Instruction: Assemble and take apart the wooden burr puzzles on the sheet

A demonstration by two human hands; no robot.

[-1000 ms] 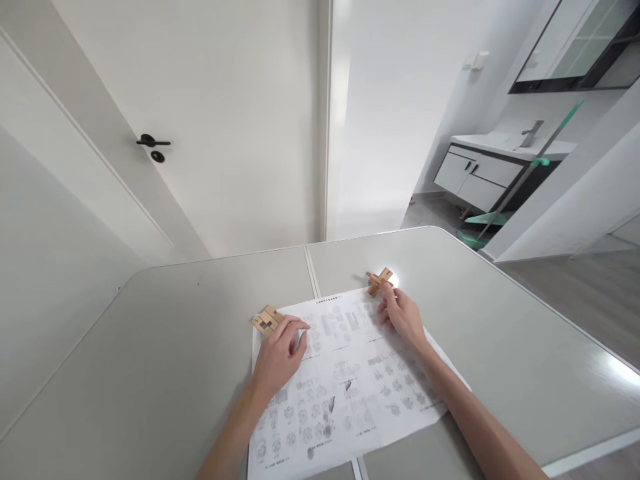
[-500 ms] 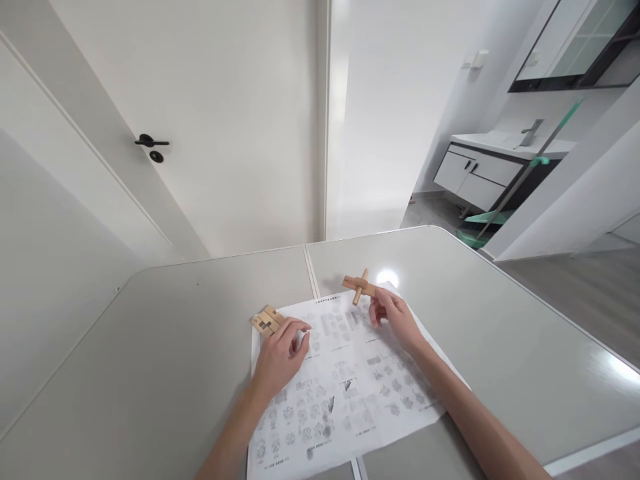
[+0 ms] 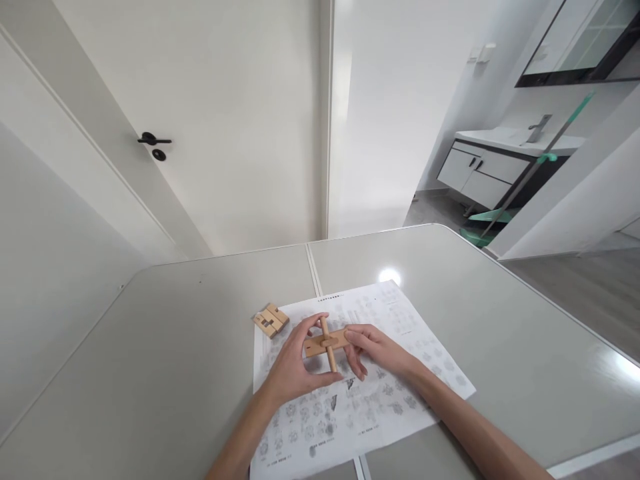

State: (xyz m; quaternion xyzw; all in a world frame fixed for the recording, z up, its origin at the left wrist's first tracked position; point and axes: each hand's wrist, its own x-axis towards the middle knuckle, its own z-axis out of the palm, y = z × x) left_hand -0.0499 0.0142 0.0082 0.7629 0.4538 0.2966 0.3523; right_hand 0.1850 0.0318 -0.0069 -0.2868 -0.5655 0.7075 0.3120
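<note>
Over the printed sheet [image 3: 370, 413], both hands hold one cross-shaped wooden puzzle piece [image 3: 315, 346], a flat slotted bar with a round rod through its middle. My left hand [image 3: 295, 363] spans the rod [image 3: 331, 359], a fingertip at its upper end and the thumb at its lower end. Between thumb and fingers, my right hand [image 3: 373, 345] pinches the bar's right end, its lower fingers loosely curled. Beyond my left hand, a flat block of fitted wooden pieces [image 3: 271, 320] lies on the sheet's upper left corner.
The sheet lies across the seam of a grey table [image 3: 165, 360]. Behind the table stand a white door [image 3: 240, 133] and a wall. At the right, through an opening, are a sink cabinet [image 3: 483, 170] and a green-and-grey long-handled tool [image 3: 525, 175].
My right hand has brought the wooden cross left and nearer to me. My left hand has left the wooden block and taken the rod by its ends.
</note>
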